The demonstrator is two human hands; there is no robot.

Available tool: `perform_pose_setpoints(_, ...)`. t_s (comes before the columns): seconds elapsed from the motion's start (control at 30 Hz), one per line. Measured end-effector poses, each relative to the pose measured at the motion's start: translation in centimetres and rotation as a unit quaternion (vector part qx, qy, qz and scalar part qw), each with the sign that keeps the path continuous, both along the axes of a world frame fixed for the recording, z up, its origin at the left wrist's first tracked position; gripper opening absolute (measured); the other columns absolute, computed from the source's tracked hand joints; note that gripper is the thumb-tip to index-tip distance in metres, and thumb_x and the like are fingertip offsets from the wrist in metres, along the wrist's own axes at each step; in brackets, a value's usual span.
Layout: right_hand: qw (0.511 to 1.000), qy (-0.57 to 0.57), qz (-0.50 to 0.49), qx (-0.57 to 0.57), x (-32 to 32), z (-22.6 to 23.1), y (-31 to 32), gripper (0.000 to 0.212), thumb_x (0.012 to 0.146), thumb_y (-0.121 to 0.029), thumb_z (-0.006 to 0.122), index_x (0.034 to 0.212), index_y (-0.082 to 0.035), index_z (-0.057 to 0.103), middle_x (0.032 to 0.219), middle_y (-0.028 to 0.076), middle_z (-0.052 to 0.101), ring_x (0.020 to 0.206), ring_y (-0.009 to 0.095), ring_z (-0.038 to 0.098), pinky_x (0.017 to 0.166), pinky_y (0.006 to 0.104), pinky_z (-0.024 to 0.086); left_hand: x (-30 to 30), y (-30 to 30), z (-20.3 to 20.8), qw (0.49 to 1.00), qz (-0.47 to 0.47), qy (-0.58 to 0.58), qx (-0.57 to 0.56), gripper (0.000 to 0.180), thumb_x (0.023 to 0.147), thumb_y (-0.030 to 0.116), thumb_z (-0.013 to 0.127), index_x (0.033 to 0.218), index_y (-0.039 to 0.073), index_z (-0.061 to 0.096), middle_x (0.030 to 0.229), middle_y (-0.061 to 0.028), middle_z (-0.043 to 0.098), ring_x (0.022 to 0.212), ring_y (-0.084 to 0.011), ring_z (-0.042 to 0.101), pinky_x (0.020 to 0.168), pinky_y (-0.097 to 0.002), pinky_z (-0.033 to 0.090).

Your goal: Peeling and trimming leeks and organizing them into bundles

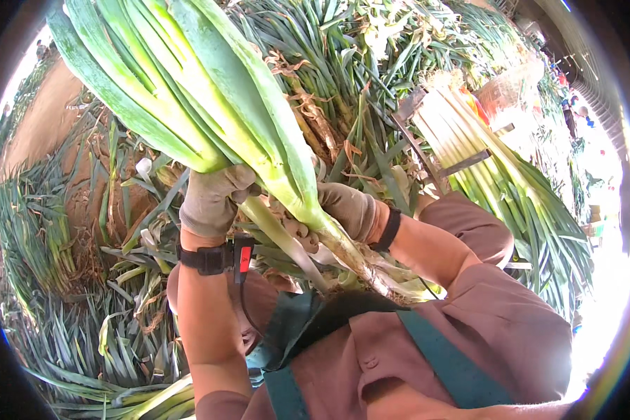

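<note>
A big leek [262, 154] with broad green leaves slants across my lap, leaf end up and left, its pale dirt-marked lower stalk down to the right. My left hand [217, 199], in a grey-beige work glove, is closed round a stalk just under the leaf fan. On the right side of the stalk, my right hand [346, 210], gloved likewise, has its fingers curled behind it, partly hidden. A second pale stalk [287, 241] runs below my left hand toward my lap. Both wrists wear black straps, the left one with a small red-labelled device [243, 259].
To the right, a bundle of trimmed leeks [462, 140] rests in a metal frame [427, 150]. Loose leeks lie heaped ahead [343, 63] and at the left [35, 231]. Dry leaves and scraps [147, 287] litter the ground beside my left arm.
</note>
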State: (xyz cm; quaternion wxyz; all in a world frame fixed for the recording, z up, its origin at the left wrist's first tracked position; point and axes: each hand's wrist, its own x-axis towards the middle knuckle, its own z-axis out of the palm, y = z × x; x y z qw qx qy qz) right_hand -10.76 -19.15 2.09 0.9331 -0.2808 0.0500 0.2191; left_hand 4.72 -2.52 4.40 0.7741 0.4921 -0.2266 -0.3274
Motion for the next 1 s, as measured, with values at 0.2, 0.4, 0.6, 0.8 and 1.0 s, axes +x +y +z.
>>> perform_pose_setpoints(0.2,0.846,-0.286,0.092,-0.440,-3.2,-4.7,-2.7,0.028,0.091,-0.027,0.069,0.109,-0.005,0.069,0.093,0.011,0.070,0.092,0.024,0.069,0.079,0.0334,0.053,-1.0,-0.2,0.4,0.997,-0.062,0.021,-0.047,0.020,0.080,0.011,0.079,0.094,0.003,0.068,0.079,-0.0032,0.065,0.059,-0.0118,0.054,0.049,-0.0232,0.037)
perform_pose_setpoints(0.4,0.613,-0.158,0.046,-0.773,-5.2,-2.0,-7.0,0.036,0.091,-0.034,0.070,0.115,-0.008,0.068,0.109,0.013,0.069,0.092,0.026,0.068,0.080,0.0348,0.053,-0.7,-0.4,0.1,0.999,-0.011,-0.049,0.020,0.016,0.074,0.001,0.074,0.089,-0.001,0.068,0.076,-0.0053,0.065,0.059,-0.0150,0.058,0.051,-0.0250,0.043)
perform_pose_setpoints(0.6,0.788,-0.168,-0.175,-0.566,0.8,2.2,-3.4,0.046,0.081,-0.021,0.083,0.116,0.003,0.064,0.103,0.004,0.070,0.094,0.011,0.061,0.082,0.0305,0.053,-1.8,-2.0,1.2,0.996,0.030,-0.021,0.085,0.019,0.072,-0.001,0.073,0.090,-0.002,0.068,0.074,-0.0067,0.066,0.057,-0.0148,0.060,0.050,-0.0257,0.048)
perform_pose_setpoints(0.8,0.761,-0.051,-0.189,-0.618,-1.7,1.5,-1.5,0.026,0.078,-0.014,0.082,0.092,-0.004,0.062,0.083,-0.002,0.062,0.077,0.007,0.056,0.067,0.0254,0.047,-2.6,-2.4,-0.5,0.991,0.060,0.018,0.119,0.020,0.072,-0.004,0.075,0.091,-0.004,0.069,0.076,-0.0062,0.067,0.057,-0.0133,0.059,0.051,-0.0253,0.048)
perform_pose_setpoints(1.0,0.796,0.013,-0.203,-0.570,-7.5,0.5,-1.7,0.022,0.077,-0.014,0.079,0.088,-0.004,0.063,0.079,-0.001,0.061,0.074,0.009,0.057,0.065,0.0269,0.048,-1.8,-1.2,-2.0,0.985,0.081,0.029,0.151,0.022,0.072,-0.008,0.074,0.094,-0.004,0.068,0.078,-0.0072,0.067,0.057,-0.0131,0.059,0.050,-0.0257,0.049)
